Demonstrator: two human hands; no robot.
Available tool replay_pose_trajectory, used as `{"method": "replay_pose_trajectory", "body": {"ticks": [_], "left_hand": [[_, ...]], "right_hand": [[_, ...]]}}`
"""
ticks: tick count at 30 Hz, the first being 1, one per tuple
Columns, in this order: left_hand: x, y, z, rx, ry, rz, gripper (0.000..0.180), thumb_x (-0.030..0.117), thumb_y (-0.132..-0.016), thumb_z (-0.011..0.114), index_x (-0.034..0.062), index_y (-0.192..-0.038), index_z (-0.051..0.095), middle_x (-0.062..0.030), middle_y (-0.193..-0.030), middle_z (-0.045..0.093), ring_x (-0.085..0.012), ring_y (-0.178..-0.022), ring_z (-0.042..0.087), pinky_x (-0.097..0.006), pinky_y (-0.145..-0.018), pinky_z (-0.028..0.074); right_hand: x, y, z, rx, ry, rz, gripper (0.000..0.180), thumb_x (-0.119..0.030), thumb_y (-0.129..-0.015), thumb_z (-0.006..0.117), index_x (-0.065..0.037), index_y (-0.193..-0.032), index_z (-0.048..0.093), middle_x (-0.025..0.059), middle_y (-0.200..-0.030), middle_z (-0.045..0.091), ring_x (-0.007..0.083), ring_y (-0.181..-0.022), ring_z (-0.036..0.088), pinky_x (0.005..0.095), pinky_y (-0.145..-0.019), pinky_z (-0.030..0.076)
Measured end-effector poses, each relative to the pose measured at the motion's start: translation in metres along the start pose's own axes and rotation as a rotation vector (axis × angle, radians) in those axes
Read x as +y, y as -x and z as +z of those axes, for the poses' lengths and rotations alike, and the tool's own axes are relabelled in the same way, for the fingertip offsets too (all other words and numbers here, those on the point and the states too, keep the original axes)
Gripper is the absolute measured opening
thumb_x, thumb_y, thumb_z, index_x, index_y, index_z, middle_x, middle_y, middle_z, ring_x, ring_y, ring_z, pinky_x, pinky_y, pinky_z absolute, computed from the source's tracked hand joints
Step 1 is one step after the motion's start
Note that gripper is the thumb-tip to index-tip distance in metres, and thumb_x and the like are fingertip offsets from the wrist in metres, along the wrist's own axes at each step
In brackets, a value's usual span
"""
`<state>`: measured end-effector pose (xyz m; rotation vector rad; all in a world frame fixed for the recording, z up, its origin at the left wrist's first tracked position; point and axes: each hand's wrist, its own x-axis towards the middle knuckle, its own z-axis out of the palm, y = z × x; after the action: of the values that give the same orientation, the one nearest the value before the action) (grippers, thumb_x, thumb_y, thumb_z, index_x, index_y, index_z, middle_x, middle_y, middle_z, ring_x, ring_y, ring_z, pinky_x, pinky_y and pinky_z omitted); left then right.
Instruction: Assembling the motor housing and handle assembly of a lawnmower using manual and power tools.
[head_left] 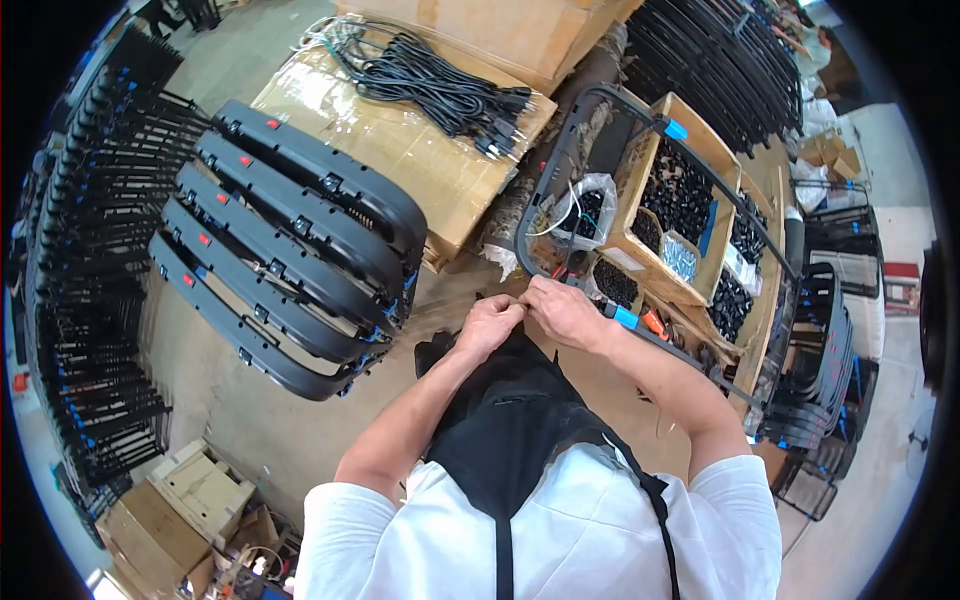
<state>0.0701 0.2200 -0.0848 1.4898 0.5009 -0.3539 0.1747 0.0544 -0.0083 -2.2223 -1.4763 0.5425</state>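
Tube frame [547, 165], one; hands [490, 325], two

Cardboard boxes [148, 532] on floor lower left, bundled black cables [430, 82] on a taped carton [375, 160] up top, black tubes [700, 75] stacked upper right.

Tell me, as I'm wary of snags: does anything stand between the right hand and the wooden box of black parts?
Yes, in this view: the near side of the black frame, with a blue sleeve, crosses between the right hand and wooden box. Dark pieces lie there too. Heights can't be judged.
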Motion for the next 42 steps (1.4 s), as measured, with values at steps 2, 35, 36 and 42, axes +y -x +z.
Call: {"method": "replay_pose_trajectory", "body": {"ticks": [2,35,36,42], "left_hand": [[0.002,0.003,-0.004,-0.012,0.012,-0.026,0.027,0.025,-0.098,0.066,0.0012,-0.100,0.076,0.0003,-0.084,0.069,-0.0083,-0.073,0.057,-0.029,-0.064,0.045],[0.015,-0.003,0.016,-0.318,0.255,-0.241,0.031,0.025,-0.111,0.059,-0.0020,-0.124,0.067,-0.0107,-0.107,0.075,-0.0182,-0.093,0.072,-0.033,-0.084,0.058],[0.016,-0.003,0.017,-0.297,0.227,-0.232,0.031,0.025,-0.111,0.059,-0.0022,-0.123,0.068,-0.0092,-0.107,0.075,-0.0158,-0.091,0.071,-0.031,-0.082,0.057],[0.020,0.001,0.023,-0.214,0.099,-0.160,0.028,0.024,-0.110,0.060,-0.0016,-0.116,0.069,-0.0093,-0.103,0.075,-0.0175,-0.090,0.071,-0.032,-0.083,0.058]], "right_hand": [[-0.032,0.008,0.000,0.138,-0.045,0.159,0.038,-0.009,-0.090,0.072,-0.004,-0.127,0.062,0.0140,-0.103,0.059,0.0358,-0.098,0.065,0.0457,-0.084,0.055],[-0.094,0.085,0.104,0.428,-0.545,1.150,0.057,-0.026,-0.101,0.060,0.002,-0.149,0.048,0.0280,-0.122,0.069,0.0432,-0.112,0.066,0.0516,-0.101,0.051],[-0.092,0.086,0.110,0.440,-0.481,1.127,0.068,-0.022,-0.100,0.060,-0.001,-0.160,0.037,0.0298,-0.130,0.065,0.0446,-0.116,0.064,0.0536,-0.103,0.050],[-0.091,0.086,0.087,0.374,-0.533,1.029,0.075,-0.014,-0.098,0.058,-0.002,-0.165,0.025,0.0314,-0.129,0.057,0.0490,-0.120,0.059,0.0552,-0.101,0.051]]}}
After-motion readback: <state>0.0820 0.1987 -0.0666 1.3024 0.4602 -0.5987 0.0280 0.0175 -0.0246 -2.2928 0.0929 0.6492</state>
